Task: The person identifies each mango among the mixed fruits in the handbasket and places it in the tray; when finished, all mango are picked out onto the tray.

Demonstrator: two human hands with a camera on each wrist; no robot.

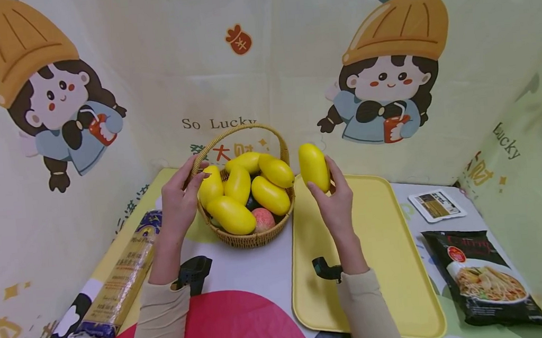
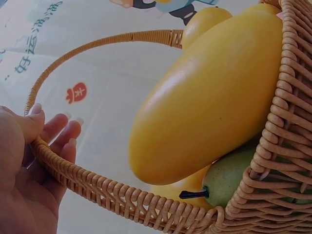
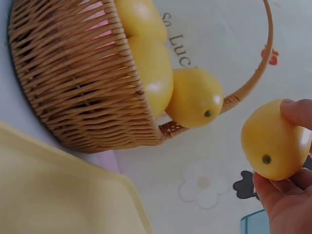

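Grips the handle (image 2: 97,187) of the wicker basket (image 1: 250,240) with the left hand (image 1: 181,201), setting thumb and fingers round its left side. Pinches one yellow mango (image 1: 314,166) between thumb and fingers of the right hand (image 1: 337,202). Holds this mango raised just right of the basket, near the far left corner of the yellow tray (image 1: 378,224) (apart from the basket's fruit, per the right wrist view). Contains, within the basket, further yellow mangoes (image 1: 231,215), a pinkish-red round fruit (image 1: 263,220) at the near side and a green fruit (image 2: 231,178) with a dark stem. Includes, at far left, a long gold-and-blue packet (image 1: 122,276) lying flat. Includes, right of the tray, a small flat white-edged pack (image 1: 437,206) and, nearer, a black noodle packet (image 1: 485,279).
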